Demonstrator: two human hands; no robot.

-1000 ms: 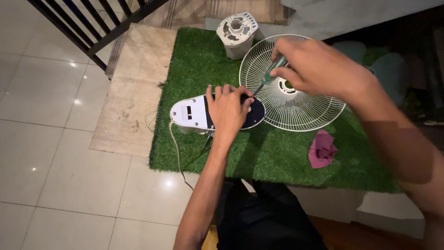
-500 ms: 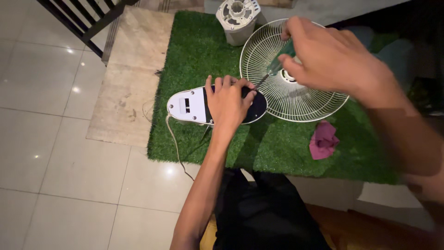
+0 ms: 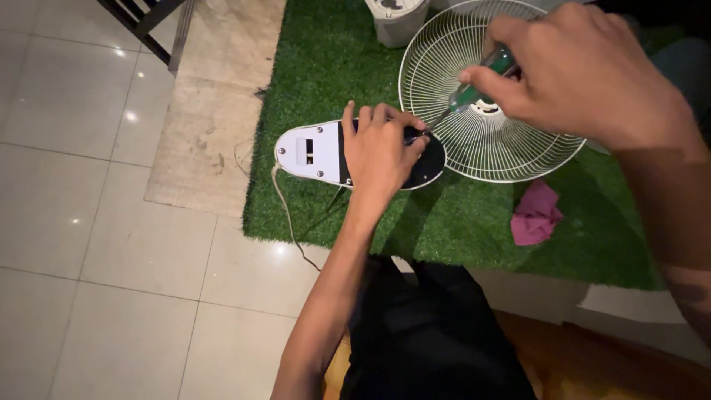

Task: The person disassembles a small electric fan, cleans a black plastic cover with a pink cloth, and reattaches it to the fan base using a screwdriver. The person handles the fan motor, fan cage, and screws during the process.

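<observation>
The left hand (image 3: 379, 152) is pressing flat on the fan base (image 3: 315, 152). The right hand (image 3: 585, 70) is gripping a green screwdriver (image 3: 474, 85); its tip could slip and poke fingers.

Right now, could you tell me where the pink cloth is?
The pink cloth lies on the green turf mat, right of centre, just below the white fan guard.

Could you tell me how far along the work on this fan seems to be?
Done: the wire fan guard lies detached on the green mat, the grey motor housing beside it. In hand: the left hand steadies the oval fan base while the right hand drives a green-handled screwdriver into it. Left: the base looks closed.
</observation>
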